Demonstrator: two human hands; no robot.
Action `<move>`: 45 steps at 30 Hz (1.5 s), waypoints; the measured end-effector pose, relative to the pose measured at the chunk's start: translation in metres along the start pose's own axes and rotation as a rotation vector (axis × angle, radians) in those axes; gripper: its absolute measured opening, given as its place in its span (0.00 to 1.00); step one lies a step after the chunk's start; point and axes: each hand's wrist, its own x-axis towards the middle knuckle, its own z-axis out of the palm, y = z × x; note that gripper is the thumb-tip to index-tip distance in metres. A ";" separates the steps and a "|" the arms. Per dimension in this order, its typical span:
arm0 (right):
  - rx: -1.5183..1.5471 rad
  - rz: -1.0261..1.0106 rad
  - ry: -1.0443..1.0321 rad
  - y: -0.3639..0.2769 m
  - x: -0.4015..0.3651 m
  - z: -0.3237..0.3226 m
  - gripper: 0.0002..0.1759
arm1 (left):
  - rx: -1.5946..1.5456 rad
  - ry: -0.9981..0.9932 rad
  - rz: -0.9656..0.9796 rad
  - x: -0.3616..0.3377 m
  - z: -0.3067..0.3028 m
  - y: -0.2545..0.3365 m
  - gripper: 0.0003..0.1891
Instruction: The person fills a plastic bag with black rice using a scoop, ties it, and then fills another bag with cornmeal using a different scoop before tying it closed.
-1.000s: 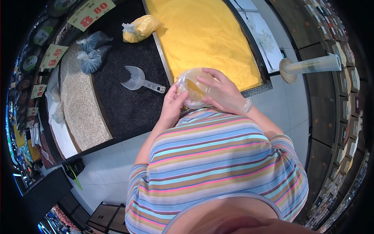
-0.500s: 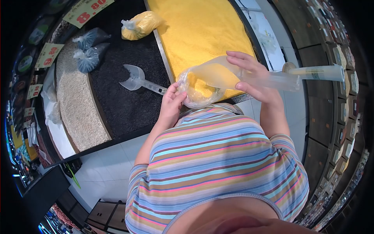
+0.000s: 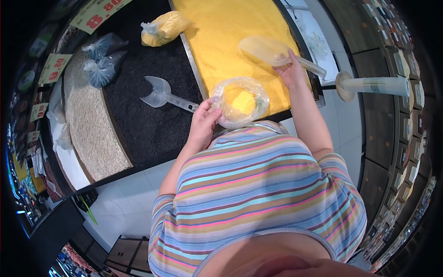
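My left hand (image 3: 206, 119) pinches the left rim of an open clear plastic bag (image 3: 265, 104), which holds some yellow grain (image 3: 243, 102) and rests at the front edge of the yellow grain bin (image 3: 230, 37). My right hand (image 3: 291, 71) grips a translucent scoop (image 3: 260, 50) near the base of its handle, above the right side of that bin. The scoop is apart from the bag, up and to its right. A second clear scoop (image 3: 159, 90) lies on the black grain (image 3: 134, 120) left of my left hand.
A tied bag of yellow grain (image 3: 165, 28) lies at the back by the metal divider (image 3: 193, 67). Two tied dark bags (image 3: 102, 70) sit beside the pale grain (image 3: 94, 124). Price signs (image 3: 54, 68) stand at the left. A pale cylinder (image 3: 378, 86) with a round base is at the right.
My right hand and its scoop have moved away from the bag, up and over the yellow bin. The bag's opening now shows uncovered. My left hand has stayed on the rim.
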 end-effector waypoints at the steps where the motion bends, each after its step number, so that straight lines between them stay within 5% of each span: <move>1: 0.035 0.018 0.002 0.009 0.005 0.001 0.28 | 0.002 0.001 0.003 0.000 -0.001 0.000 0.15; 10: 0.067 0.199 -0.163 0.037 -0.015 0.003 0.30 | 0.015 0.006 -0.003 -0.003 -0.003 0.000 0.14; 15: -0.421 0.176 -0.336 0.033 -0.058 -0.009 0.25 | 0.033 -0.007 -0.001 -0.005 -0.003 -0.002 0.14; 19: -1.083 -0.151 -0.523 0.038 -0.081 -0.015 0.15 | 0.049 -0.035 0.020 -0.006 -0.001 -0.001 0.12; 25: -0.671 -0.247 -0.367 0.012 -0.080 -0.002 0.09 | 0.088 -0.050 0.101 -0.018 0.009 0.016 0.10; 29: -0.539 -0.346 -0.458 -0.034 -0.112 0.026 0.08 | 0.164 -0.083 0.182 -0.032 0.011 0.028 0.11; 35: -0.269 -0.224 -0.360 -0.037 -0.100 0.010 0.12 | 0.436 -0.124 0.329 -0.048 -0.008 0.031 0.18; 39: -0.868 -0.382 -0.382 0.002 -0.073 -0.030 0.21 | 0.664 -0.002 0.416 -0.052 -0.010 0.032 0.21; 43: -0.983 -0.411 -0.440 0.031 -0.098 -0.012 0.25 | 1.147 -0.026 0.440 -0.033 0.001 0.026 0.41; 45: -0.876 -0.381 -0.545 0.037 -0.093 -0.003 0.24 | 1.161 -0.104 0.529 -0.008 0.009 0.008 0.36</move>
